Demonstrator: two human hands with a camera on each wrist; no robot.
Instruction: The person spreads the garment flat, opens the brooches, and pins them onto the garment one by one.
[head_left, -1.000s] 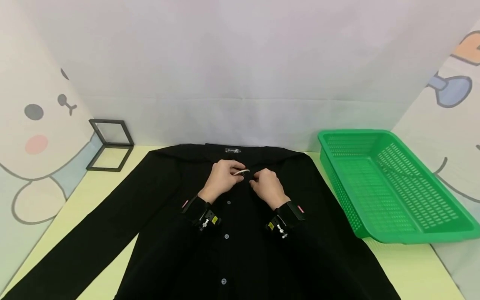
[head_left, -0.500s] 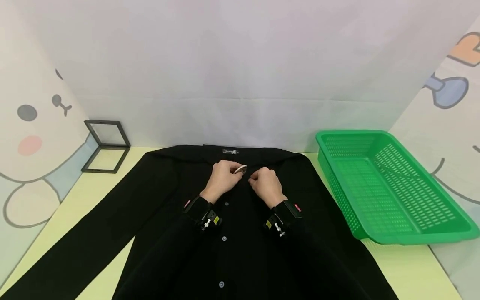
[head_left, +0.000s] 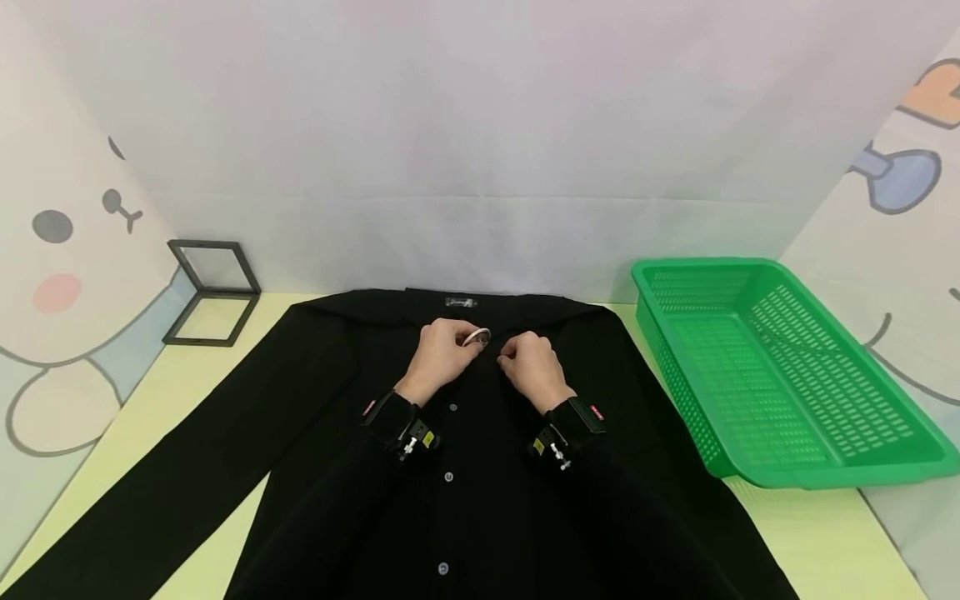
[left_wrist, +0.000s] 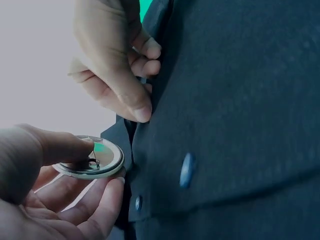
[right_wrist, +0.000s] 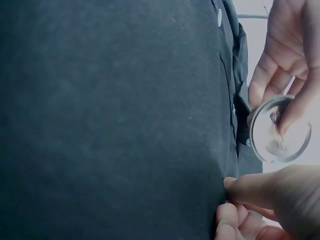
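Observation:
A black button-up shirt (head_left: 480, 500) lies spread on the table, collar at the back. Over its upper chest, my left hand (head_left: 438, 358) holds a round pin-back badge (left_wrist: 111, 162) by the rim, the thumb lying over its back. The badge's metal pin and hollow back show in both wrist views, its rim tilted in the head view. Just right of it, my right hand (head_left: 534, 371) pinches the shirt fabric between thumb and fingers, seen low in the right wrist view (right_wrist: 270, 205). The badge and the pinched cloth are a small gap apart.
A green plastic basket (head_left: 678, 417) stands at the right, beside the shirt's shoulder and sleeve. At the back left a black-edged frame (head_left: 202, 340) stands unfolded against the wall. Pale yellow tabletop (head_left: 832, 542) shows around the shirt.
The badge, nearly edge-on a second ago, has turned in my left hand so that its back shows. My right hand stays at the shirt; the head view has shifted slightly.

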